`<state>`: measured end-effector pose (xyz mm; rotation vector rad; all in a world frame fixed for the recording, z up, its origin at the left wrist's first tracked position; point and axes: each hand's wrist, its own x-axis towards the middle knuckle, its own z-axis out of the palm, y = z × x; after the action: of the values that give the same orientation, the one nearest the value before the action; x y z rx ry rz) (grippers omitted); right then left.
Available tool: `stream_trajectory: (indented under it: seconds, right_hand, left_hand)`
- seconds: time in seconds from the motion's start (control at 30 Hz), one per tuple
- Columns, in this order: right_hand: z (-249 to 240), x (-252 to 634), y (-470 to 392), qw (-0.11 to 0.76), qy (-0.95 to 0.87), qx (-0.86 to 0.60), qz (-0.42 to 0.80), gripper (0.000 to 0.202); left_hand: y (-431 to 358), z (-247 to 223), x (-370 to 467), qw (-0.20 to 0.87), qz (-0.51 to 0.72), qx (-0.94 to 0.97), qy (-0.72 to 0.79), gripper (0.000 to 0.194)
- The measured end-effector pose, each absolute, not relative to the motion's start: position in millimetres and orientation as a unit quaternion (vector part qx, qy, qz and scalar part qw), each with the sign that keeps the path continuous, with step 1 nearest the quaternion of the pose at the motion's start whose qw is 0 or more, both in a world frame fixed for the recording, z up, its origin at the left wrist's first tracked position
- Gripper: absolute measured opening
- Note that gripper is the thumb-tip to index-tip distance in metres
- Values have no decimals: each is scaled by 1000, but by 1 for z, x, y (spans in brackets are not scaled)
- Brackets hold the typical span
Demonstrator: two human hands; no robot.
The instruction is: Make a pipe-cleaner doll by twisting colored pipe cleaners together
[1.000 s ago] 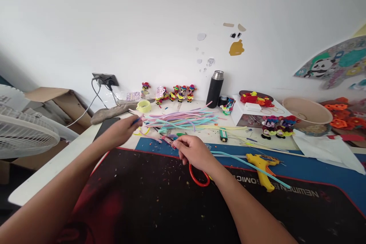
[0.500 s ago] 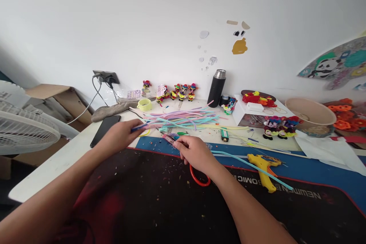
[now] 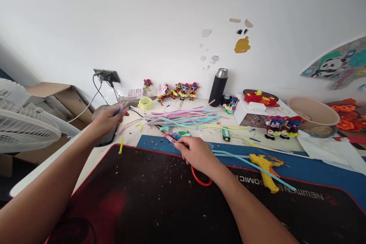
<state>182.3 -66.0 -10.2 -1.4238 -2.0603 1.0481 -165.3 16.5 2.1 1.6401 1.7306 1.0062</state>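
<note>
My left hand (image 3: 110,119) is closed on a small blue and pink piece, above the dark phone (image 3: 106,135) at the left of the table. Near the middle, my right hand (image 3: 191,148) pinches a small pink item (image 3: 169,138) at the blue mat's edge. Red scissor-like handles (image 3: 201,180) show just below it, partly hidden. Behind the hands lies a pile of pink, lilac and turquoise pipe cleaners (image 3: 183,117). A turquoise pipe cleaner (image 3: 251,166) stretches right from my right hand, across a yellow glue gun (image 3: 266,172).
Small figures (image 3: 184,91), yellow tape (image 3: 145,103) and a black flask (image 3: 218,87) stand by the wall. At right are a white box (image 3: 264,112), a round basket (image 3: 313,111) and white paper (image 3: 331,154). A fan (image 3: 27,127) is at left.
My left hand has moved left, away from the pipe cleaner pile and over the phone, with the blue piece. Yellow scraps now show where it was. My right hand has hardly moved.
</note>
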Motion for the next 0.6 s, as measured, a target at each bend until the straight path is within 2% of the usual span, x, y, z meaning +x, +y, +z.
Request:
stream_trajectory:
  seconds: [0.23, 0.37, 0.6]
  right_hand:
    - [-11, 180, -68, 213, -752, -500, 373, 26]
    - [-10, 180, -67, 217, -744, -509, 374, 26]
    - [-15, 181, -64, 253, -723, -499, 406, 27]
  left_hand:
    - [-3, 33, -129, 442, 475, 545, 531, 34]
    - [-3, 40, -98, 402, 383, 629, 544, 33]
    - [-9, 50, -53, 417, 339, 685, 492, 37]
